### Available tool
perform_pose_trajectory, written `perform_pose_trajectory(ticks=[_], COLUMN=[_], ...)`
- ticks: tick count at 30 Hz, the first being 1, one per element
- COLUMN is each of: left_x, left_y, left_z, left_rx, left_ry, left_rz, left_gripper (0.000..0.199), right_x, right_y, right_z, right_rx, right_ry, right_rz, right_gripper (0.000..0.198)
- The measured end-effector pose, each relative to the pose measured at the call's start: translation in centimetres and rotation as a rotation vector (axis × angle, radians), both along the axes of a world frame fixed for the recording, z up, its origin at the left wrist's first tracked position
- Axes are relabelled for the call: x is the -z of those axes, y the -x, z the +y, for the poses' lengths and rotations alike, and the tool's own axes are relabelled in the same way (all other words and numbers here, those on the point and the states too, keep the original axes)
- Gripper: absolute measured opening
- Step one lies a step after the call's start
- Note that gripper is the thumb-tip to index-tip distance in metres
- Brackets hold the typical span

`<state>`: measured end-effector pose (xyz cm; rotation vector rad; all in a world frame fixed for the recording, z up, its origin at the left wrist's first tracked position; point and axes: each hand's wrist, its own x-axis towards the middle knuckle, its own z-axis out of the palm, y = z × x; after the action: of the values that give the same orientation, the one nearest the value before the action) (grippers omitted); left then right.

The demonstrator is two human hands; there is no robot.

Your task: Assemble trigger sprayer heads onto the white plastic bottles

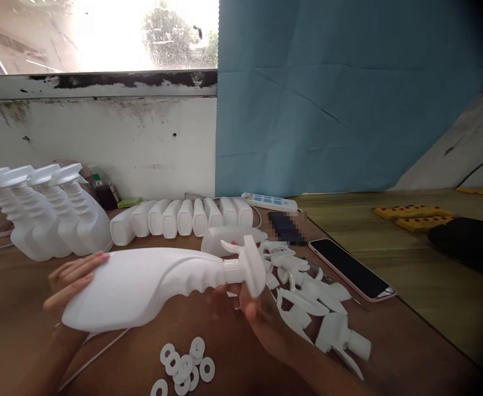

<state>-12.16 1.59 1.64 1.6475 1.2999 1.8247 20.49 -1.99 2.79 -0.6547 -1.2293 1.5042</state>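
A white spray bottle (142, 286) lies sideways in the air in front of me, its neck to the right. My left hand (74, 280) is closed around its base end. On the neck sits a white trigger spray head (252, 267), trigger upward. Close below and behind this head is my right hand (262, 324); motion smears its fingers, so their grip is unclear. Loose trigger heads (303, 291) lie in a pile right of that hand. Several white ring washers (184, 366) are scattered on the brown table (126, 374) below the bottle.
Several bottles with white heads stand upright (60, 220) at left. A row of white bottles (184, 217) lies behind, bases facing me. At right are a phone (351, 269), a power strip (270, 202) and the table edge. A blue curtain (328, 99) hangs behind.
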Motion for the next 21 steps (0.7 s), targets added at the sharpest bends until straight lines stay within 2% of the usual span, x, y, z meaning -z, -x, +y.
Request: perform_pose_trajectory(ticks=[2, 4, 7, 9, 11, 13, 17, 21], left_x=[0.9, 1.6, 2.0, 1.9, 1.5, 1.1, -0.2, -1.7], left_y=[-1.7, -3.5, -5.5, -6.3, -7.2, -8.3, -9.8, -8.9], left_z=[-0.4, -0.8, -1.3, -1.8, -2.5, -3.4, -5.5, -7.2], left_rx=[-0.061, -0.074, 0.048, 0.178, 0.257, 0.266, 0.188, 0.112], left_ry=[-0.199, -0.181, -0.174, -0.224, -0.245, -0.191, -0.034, 0.026], left_rz=[0.108, 0.178, 0.362, 0.498, 0.550, 0.530, 0.535, 0.691], left_gripper=[0.029, 0.019, 0.010, 0.027, 0.049, 0.060, 0.059, 0.064], right_x=[-0.5, -1.1, -1.8, -2.3, -3.0, -3.8, -5.3, -6.1], right_y=[-0.1, -0.1, -0.5, -0.8, -0.9, -0.9, -0.3, 0.3], right_z=[0.2, 0.8, 1.9, 2.4, 2.7, 2.8, 3.1, 3.5], right_rx=[0.058, 0.241, 0.480, 0.561, 0.601, 0.624, 0.671, 0.666], right_ry=[-0.095, -0.103, -0.123, -0.171, -0.182, -0.138, -0.128, -0.164], right_rz=[-0.049, -0.070, -0.054, -0.043, -0.038, -0.033, -0.059, -0.099], right_gripper=[0.065, 0.049, 0.037, 0.034, 0.031, 0.028, 0.028, 0.030])
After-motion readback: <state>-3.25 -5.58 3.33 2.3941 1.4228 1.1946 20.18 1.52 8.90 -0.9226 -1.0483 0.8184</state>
